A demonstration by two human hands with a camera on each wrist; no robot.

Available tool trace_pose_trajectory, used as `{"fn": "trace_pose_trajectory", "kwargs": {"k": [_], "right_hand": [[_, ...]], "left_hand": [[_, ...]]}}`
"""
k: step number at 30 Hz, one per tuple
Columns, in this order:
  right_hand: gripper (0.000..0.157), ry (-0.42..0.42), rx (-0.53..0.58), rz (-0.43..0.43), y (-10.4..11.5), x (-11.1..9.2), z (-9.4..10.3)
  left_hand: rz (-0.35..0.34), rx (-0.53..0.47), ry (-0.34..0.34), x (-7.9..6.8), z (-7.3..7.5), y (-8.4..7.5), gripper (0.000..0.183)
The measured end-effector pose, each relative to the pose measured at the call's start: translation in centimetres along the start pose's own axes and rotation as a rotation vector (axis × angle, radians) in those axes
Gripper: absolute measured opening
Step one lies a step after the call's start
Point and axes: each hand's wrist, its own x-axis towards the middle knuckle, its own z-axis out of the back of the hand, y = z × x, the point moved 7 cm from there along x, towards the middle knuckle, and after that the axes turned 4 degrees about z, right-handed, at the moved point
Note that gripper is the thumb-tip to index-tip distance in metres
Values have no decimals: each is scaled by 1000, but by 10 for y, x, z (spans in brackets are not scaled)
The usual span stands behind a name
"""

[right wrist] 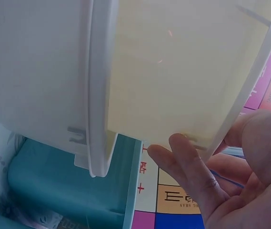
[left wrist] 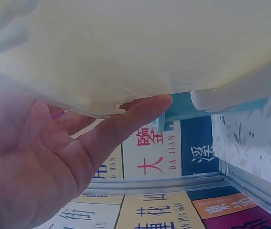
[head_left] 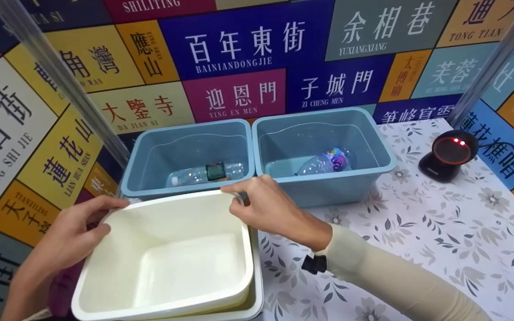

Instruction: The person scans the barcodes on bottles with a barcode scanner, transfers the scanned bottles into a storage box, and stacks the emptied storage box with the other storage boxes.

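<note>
A cream plastic bin (head_left: 185, 263) sits slightly tilted inside a second white bin (head_left: 257, 290), whose rim shows along the right and front. My left hand (head_left: 67, 236) holds the cream bin's rim at its far left corner, thumb on the near side. My right hand (head_left: 270, 209) pinches the rim at the far right corner between thumb and fingers. From the right wrist view, the cream bin's wall (right wrist: 173, 71) stands well above the outer bin's rim (right wrist: 99, 95). In the left wrist view, the left hand's fingers (left wrist: 130, 117) lie against the bin's outer wall.
Two blue bins stand behind, side by side. The left blue bin (head_left: 185, 196) holds a clear bottle with a green label (head_left: 215, 171); the right one (head_left: 319, 189) holds a purple-labelled bottle (head_left: 328, 161). A black scanner (head_left: 448, 156) with red lights stands right on the floral tablecloth (head_left: 417, 232).
</note>
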Motion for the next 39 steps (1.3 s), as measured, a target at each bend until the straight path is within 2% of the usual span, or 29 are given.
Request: {"fn": "trace_pose_trajectory", "kwargs": {"k": [20,34,39], "right_hand": [[48,-21,-12,-22,-4,-1,-4],[47,-17,-12,-54,-13,-5,-10],[47,-13,-6,-71,-16,-6,-13]], "left_hand": [[5,-41,26,0,-5,4,52],[32,-38,41,4,-13,13,54],[64,-62,72,5,-19,17,55]]}}
